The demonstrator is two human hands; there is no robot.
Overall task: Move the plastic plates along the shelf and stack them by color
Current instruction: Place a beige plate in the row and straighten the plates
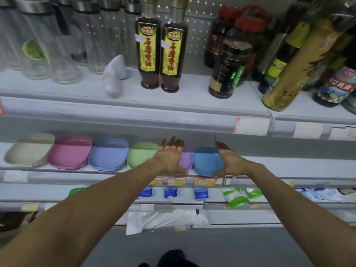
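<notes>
Your left hand (pixel 170 156) spread open over a lilac oval plastic plate (pixel 186 160), your right hand (pixel 230 160) open, cupping the glossy blue plastic plate stack (pixel 206 160) between both hands, green plates (pixel 140 154) left of them

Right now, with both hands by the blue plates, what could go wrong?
1. The bright blue plates sit tilted at the shelf's front edge; a clumsy push by the right hand might tip them off.
2. The left hand covers much of the purple plates, so it could nudge them into the green plates and mix the colours.
3. The upper shelf hangs close above, so lifted plates might bump it.
</notes>
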